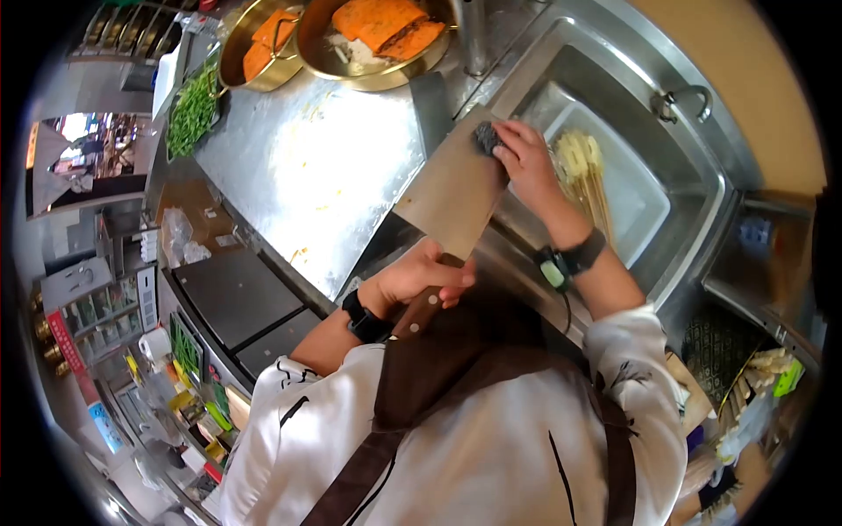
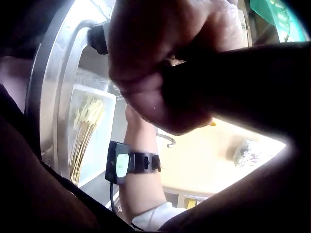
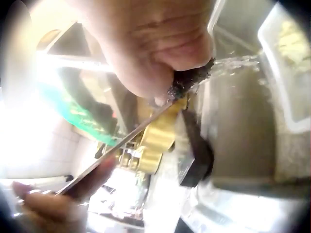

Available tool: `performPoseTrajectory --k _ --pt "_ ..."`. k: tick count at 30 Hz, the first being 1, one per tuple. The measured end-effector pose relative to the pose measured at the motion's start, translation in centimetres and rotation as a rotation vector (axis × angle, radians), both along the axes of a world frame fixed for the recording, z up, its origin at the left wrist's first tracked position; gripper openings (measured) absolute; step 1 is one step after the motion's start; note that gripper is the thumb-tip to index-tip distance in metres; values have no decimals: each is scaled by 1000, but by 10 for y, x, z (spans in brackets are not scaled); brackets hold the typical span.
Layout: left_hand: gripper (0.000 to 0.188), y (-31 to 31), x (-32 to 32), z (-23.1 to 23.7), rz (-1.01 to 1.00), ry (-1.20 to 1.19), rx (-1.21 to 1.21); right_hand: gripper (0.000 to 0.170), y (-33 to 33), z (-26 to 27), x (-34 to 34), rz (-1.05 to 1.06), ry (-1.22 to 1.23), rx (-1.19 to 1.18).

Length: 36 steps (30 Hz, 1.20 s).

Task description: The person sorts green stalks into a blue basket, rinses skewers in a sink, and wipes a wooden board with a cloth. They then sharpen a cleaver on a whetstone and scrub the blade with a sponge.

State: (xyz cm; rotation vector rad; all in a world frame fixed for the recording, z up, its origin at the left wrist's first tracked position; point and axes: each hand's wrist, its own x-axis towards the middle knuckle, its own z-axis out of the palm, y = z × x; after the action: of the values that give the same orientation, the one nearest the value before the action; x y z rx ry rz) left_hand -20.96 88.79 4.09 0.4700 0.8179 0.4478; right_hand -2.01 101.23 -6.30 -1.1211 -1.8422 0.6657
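My left hand [image 1: 423, 279] grips the wooden handle [image 1: 419, 312] of a broad cleaver, whose blade [image 1: 449, 195] points away from me by the sink's edge. In the left wrist view, dark shadow hides most of the handle beneath the left hand [image 2: 146, 77]. Between thumb and fingers, my right hand [image 1: 530, 162] pinches a dark steel wool scrubber [image 1: 485, 138] against the blade near its far end. The right wrist view shows the scrubber [image 3: 192, 80] right at the blade [image 3: 129, 135], which appears edge-on, with the left hand [image 3: 48, 206] at the other end.
Right of the blade, a metal sink [image 1: 702, 223] holds a white tub [image 1: 645, 188] with pale-tipped skewers [image 1: 586, 171] and a faucet [image 1: 684, 103] behind. Brass basins [image 1: 381, 81] of orange pieces [image 1: 386, 26] and a tray of greens [image 1: 193, 110] stand on the steel counter [image 1: 307, 167].
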Motion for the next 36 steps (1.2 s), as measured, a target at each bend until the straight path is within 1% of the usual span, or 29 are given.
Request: performPoseTrajectory --k 1,2,3,4,6,7,8,10,11,12,14,15,16,18,20,21,22,23,24,26,27,28,30,31,33,35,36 --pt "12 4 -4 -4 -60 -6 35 32 -7 11 -7 17 8 3" --pt "9 4 -7 -7 -116 -15 63 32 -27 23 -14 148 24 -27" --pt "9 2 -7 -8 -96 -13 56 32 -45 36 -20 278 37 -61" --pt "8 3 -7 -8 -135 155 493 32 -54 46 -26 293 37 -63" --pt "17 5 -3 -7 -227 500 1360 35 -67 60 -37 475 125 38" --pt "23 4 -2 -7 -274 674 1794 35 -65 59 -42 494 163 55" --pt "23 1 -1 -7 -272 675 1790 35 -59 58 -42 496 163 51" --pt "9 -7 0 -6 -113 3 -45 34 -37 56 -44 262 62 83" --pt "12 -12 9 -6 -6 -11 3 32 -24 40 -40 118 -27 80" --pt "12 -15 10 -5 0 -10 8 32 -26 40 -40 124 -26 86" --pt "10 -17 8 -4 -42 -9 10 34 -37 43 -40 149 35 17" --pt "10 -19 7 -5 -35 -8 8 35 -55 56 -46 211 91 18" --pt "10 -20 6 -7 -45 26 27 35 -69 64 -50 219 92 18" --pt "10 -21 4 -7 -57 65 54 37 -84 74 -55 417 166 54" --pt "9 -22 4 -5 -36 45 42 34 -71 72 -54 416 162 90" --pt "8 -27 0 -19 -105 101 147 33 -59 65 -52 288 126 73" --pt "8 -29 1 -17 -109 99 150 32 -49 57 -49 162 89 57" --pt "8 -29 3 -12 -106 73 141 27 -41 47 -43 112 155 1" --pt "8 -29 3 -8 -101 49 132 27 -45 51 -44 112 157 8" --pt "8 -27 4 -1 -74 59 112 31 -72 68 -47 262 168 22" --pt "8 -27 6 0 -48 64 88 30 -83 76 -49 387 94 280" --pt "8 -27 6 -1 -57 56 90 30 -85 74 -52 379 85 281" --pt "8 -26 2 0 -46 61 82 22 -88 65 -51 423 234 4" --pt "8 -26 2 3 -58 41 66 24 -76 64 -50 308 187 119" --pt "8 -32 3 7 -60 58 85 27 -41 35 -34 84 183 -33" --pt "10 -36 1 9 -54 71 95 28 -31 33 -11 -93 159 3" --pt "10 -37 -1 10 -49 73 94 29 -29 26 1 -128 185 2"
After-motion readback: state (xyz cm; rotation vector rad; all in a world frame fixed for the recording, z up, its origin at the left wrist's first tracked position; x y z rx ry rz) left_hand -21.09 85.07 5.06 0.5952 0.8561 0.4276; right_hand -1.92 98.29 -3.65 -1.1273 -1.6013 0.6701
